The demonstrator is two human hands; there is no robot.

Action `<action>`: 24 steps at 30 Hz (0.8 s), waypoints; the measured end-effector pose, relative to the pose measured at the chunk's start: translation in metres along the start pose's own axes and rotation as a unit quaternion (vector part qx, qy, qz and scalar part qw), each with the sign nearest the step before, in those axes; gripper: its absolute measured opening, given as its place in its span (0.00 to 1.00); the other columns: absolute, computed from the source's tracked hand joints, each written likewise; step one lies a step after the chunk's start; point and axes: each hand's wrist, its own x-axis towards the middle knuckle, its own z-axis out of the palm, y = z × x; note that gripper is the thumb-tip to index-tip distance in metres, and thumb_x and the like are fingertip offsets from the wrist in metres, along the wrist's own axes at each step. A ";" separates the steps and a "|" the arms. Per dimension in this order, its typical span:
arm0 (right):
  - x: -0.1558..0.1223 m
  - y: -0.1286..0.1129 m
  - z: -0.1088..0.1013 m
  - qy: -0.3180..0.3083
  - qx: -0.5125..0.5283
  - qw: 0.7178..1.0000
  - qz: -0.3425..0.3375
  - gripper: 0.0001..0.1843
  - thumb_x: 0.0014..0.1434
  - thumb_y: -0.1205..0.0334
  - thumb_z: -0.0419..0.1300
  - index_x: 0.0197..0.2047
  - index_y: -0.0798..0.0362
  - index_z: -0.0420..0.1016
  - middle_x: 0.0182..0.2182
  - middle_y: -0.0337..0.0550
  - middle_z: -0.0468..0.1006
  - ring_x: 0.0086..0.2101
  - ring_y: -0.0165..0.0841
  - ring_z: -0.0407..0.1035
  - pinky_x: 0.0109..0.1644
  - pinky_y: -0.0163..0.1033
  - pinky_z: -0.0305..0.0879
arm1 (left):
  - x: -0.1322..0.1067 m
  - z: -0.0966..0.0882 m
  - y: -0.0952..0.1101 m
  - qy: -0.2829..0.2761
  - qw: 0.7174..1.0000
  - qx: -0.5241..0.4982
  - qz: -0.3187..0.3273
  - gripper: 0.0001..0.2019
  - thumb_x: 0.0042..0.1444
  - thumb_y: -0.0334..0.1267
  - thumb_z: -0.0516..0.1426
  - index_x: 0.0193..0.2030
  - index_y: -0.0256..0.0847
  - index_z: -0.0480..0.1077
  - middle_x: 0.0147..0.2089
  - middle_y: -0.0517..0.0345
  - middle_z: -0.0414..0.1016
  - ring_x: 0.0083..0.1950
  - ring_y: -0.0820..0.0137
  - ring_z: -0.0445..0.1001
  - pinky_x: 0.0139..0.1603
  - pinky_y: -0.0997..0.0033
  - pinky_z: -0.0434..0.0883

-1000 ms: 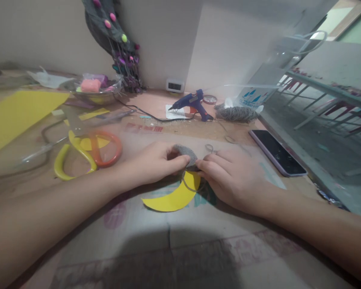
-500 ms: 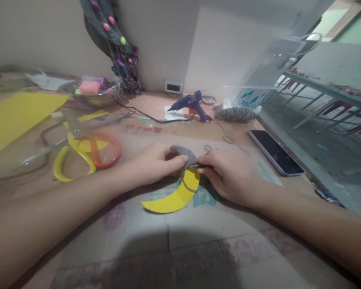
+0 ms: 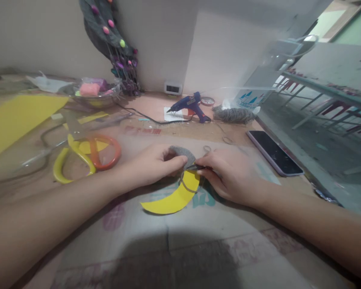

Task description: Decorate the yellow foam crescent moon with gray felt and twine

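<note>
A yellow paper crescent (image 3: 171, 202) lies in front of me, its lower tip pointing left. Grey yarn (image 3: 183, 153) covers its upper end, and a loose loop of yarn hangs over the yellow part. My left hand (image 3: 156, 162) pinches the grey-covered end between thumb and fingers. Between the thumb and forefinger of my right hand (image 3: 225, 172) is a thin dark pointed tool (image 3: 193, 167), perhaps tweezers. Its tip touches the crescent where grey meets yellow. The rest of the tool is hidden by my fingers.
Scissors with yellow and orange handles (image 3: 105, 162) lie left of my arm. Behind my hands are a blue glue gun (image 3: 188, 106), its cord and a grey yarn skein (image 3: 233, 114). A phone (image 3: 275, 152) lies right, near the table edge. Yellow sheet (image 3: 21, 116) lies far left.
Both hands stay almost in the same place on the crescent. The dark tool's tip and the yarn loop have shifted very slightly. Nothing is let go.
</note>
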 end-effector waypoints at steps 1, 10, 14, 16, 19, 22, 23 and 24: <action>0.001 0.000 0.000 0.000 0.000 1.000 -0.003 0.11 0.65 0.64 0.51 0.38 0.58 0.73 0.28 0.45 0.77 0.28 0.33 0.67 0.32 0.38 0.55 | 0.000 0.000 0.000 -0.001 1.000 0.000 -0.002 0.17 0.59 0.44 0.50 0.21 0.39 0.63 0.20 0.65 0.62 0.22 0.77 0.59 0.23 0.75 0.57; 0.001 0.001 0.002 0.007 0.004 1.000 -0.014 0.10 0.65 0.64 0.52 0.39 0.59 0.73 0.28 0.44 0.78 0.29 0.33 0.67 0.33 0.38 0.57 | 0.001 -0.001 -0.002 -0.026 0.999 -0.018 0.002 0.17 0.60 0.44 0.49 0.22 0.39 0.62 0.20 0.65 0.61 0.22 0.77 0.58 0.23 0.75 0.57; -0.001 0.002 0.003 -0.008 -0.009 1.000 -0.021 0.09 0.65 0.64 0.53 0.40 0.58 0.73 0.30 0.45 0.78 0.30 0.34 0.68 0.33 0.38 0.58 | 0.001 -0.001 -0.004 -0.027 0.999 -0.022 0.007 0.17 0.60 0.44 0.50 0.22 0.39 0.62 0.20 0.65 0.61 0.22 0.77 0.58 0.23 0.75 0.57; -0.002 0.002 0.003 -0.005 -0.027 0.999 -0.035 0.09 0.65 0.66 0.53 0.40 0.58 0.73 0.30 0.45 0.78 0.30 0.34 0.67 0.33 0.39 0.57 | 0.001 -0.001 -0.004 -0.029 0.999 -0.027 0.007 0.17 0.60 0.44 0.50 0.22 0.39 0.62 0.20 0.65 0.60 0.22 0.77 0.58 0.23 0.75 0.57; -0.002 0.002 0.002 -0.002 -0.044 0.998 -0.054 0.08 0.64 0.68 0.53 0.40 0.58 0.73 0.30 0.45 0.78 0.30 0.33 0.65 0.32 0.39 0.56 | 0.000 -0.001 -0.004 -0.032 0.999 -0.039 0.006 0.17 0.60 0.44 0.50 0.22 0.39 0.62 0.20 0.65 0.60 0.22 0.77 0.57 0.23 0.75 0.57; 0.000 0.001 0.000 -0.003 -0.045 0.997 -0.058 0.08 0.64 0.67 0.53 0.39 0.58 0.73 0.30 0.46 0.78 0.29 0.33 0.64 0.32 0.39 0.55 | 0.000 -0.002 -0.003 -0.035 0.998 -0.048 0.008 0.16 0.59 0.43 0.50 0.22 0.39 0.61 0.20 0.65 0.60 0.22 0.77 0.57 0.23 0.75 0.57; 0.000 0.001 0.000 -0.005 -0.044 0.997 -0.058 0.09 0.65 0.67 0.52 0.39 0.58 0.73 0.30 0.46 0.78 0.29 0.33 0.64 0.32 0.39 0.55 | 0.001 -0.002 -0.003 -0.036 0.998 -0.048 0.009 0.16 0.59 0.43 0.50 0.22 0.39 0.62 0.20 0.65 0.60 0.22 0.77 0.57 0.23 0.75 0.57; 0.000 0.001 0.000 -0.008 -0.043 0.997 -0.057 0.09 0.65 0.67 0.52 0.38 0.58 0.73 0.30 0.46 0.78 0.29 0.34 0.64 0.32 0.39 0.55 | 0.001 -0.002 -0.003 -0.036 0.998 -0.047 0.011 0.16 0.59 0.43 0.51 0.22 0.39 0.62 0.20 0.65 0.60 0.22 0.77 0.58 0.23 0.75 0.57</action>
